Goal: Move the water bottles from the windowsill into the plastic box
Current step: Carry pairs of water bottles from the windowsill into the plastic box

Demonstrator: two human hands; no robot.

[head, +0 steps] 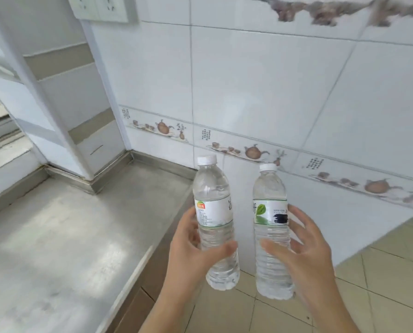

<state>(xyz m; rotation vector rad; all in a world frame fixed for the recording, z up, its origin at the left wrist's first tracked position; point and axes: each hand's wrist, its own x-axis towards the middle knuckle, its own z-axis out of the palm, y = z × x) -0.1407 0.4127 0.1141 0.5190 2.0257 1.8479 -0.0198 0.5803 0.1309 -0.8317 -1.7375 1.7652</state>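
Left hand [191, 246] grips the left bottle [214, 222] around the ribbed lower body, thumb across the front, fingers behind, just under the label. Right hand [304, 251] holds the right bottle [271, 231] the same way, thumb in front; its fingers look loosely spread, so that grip looks lighter. Both bottles are capped, near upright, tops leaning slightly apart, carried in the air just beside each other and not touching, off the edge of the grey windowsill [56, 236] and above the tiled floor [380, 296]. Plastic box not in view, so where it sits can't be told. Step in hand is likely the carry to the box. To do it well: firm up the right-hand fingers, since thin ribbed walls flex and can slip, keep the bottles upright and apart, find the box before lowering, and set them in base first, not dropped. Tiled wall [272, 92] behind.
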